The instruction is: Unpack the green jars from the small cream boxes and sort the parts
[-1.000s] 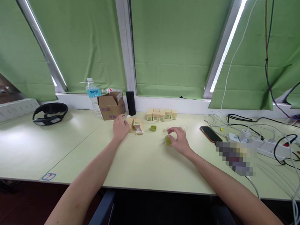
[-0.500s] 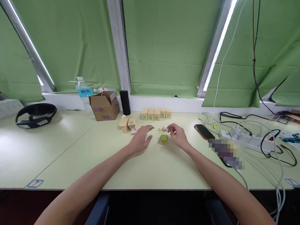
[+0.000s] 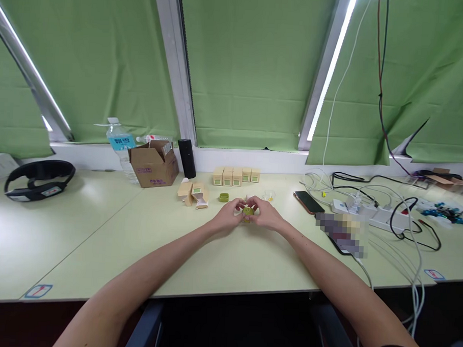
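My left hand (image 3: 227, 217) and my right hand (image 3: 267, 214) meet at the middle of the table, fingers curled in from both sides. Between their fingertips is a small green rounded container (image 3: 247, 211), partly covered by the fingers. Just beyond my left hand lies a little green square tray-like piece (image 3: 224, 197). A small clear cup-like piece (image 3: 269, 196) stands behind my right hand. The white and yellow piece behind the fingers is mostly hidden.
Several small cardboard boxes (image 3: 237, 177) stand in a row at the back. Opened boxes (image 3: 200, 195) lie left of them, near a brown carton (image 3: 155, 165) and a black cylinder (image 3: 186, 159). At right are a phone (image 3: 309, 202), a power strip (image 3: 379, 217) and cables.
Both hands have come together and closed around the green container from its two sides. The green tray-like piece, earlier largely behind my left hand, now shows. The view has shifted slightly.
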Tool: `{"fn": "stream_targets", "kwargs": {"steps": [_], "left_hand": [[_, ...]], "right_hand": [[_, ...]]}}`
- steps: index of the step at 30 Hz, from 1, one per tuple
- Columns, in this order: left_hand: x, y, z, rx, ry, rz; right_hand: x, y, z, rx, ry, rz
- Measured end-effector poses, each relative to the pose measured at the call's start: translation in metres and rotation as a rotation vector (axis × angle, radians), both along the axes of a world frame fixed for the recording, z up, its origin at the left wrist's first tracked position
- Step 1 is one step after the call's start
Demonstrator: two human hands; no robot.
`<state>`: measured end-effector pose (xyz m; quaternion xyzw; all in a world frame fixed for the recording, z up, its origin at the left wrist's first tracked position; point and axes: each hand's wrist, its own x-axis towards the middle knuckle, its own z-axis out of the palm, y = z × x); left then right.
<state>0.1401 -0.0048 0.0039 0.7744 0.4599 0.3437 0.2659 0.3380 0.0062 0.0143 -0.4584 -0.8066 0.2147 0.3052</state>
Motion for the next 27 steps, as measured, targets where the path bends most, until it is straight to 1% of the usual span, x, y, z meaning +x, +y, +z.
{"fn": "stream_targets", "kwargs": {"steps": [2,4,7,11,18,22,24,27], "left_hand": [[0.005,0.0,-0.001,0.049,-0.064,0.055],[0.006,-0.002,-0.003,0.105,-0.056,0.08],[0.003,-0.006,-0.006,0.147,-0.049,0.072],[-0.003,-0.004,-0.005,0.166,-0.119,0.067],[-0.004,-0.001,0.001,0.074,-0.241,0.11],[-0.007,0.007,0.004,0.063,-0.425,0.182],[-0.011,0.013,0.005,0.002,-0.559,0.202],[-0.018,0.022,0.004,-0.15,-0.714,0.221]], "right_hand": [[0.0,0.0,-0.003,-0.056,0.006,0.024],[-0.002,0.0,-0.006,-0.09,0.014,0.019],[-0.007,-0.003,-0.007,-0.108,0.044,0.032],[-0.015,-0.008,-0.008,-0.121,0.072,0.079],[-0.017,-0.013,-0.008,-0.075,0.093,0.103],[-0.014,-0.009,-0.012,-0.1,0.07,0.108],[-0.012,-0.005,-0.015,-0.126,0.106,0.113],[-0.008,0.003,-0.021,-0.147,0.159,0.109]]}}
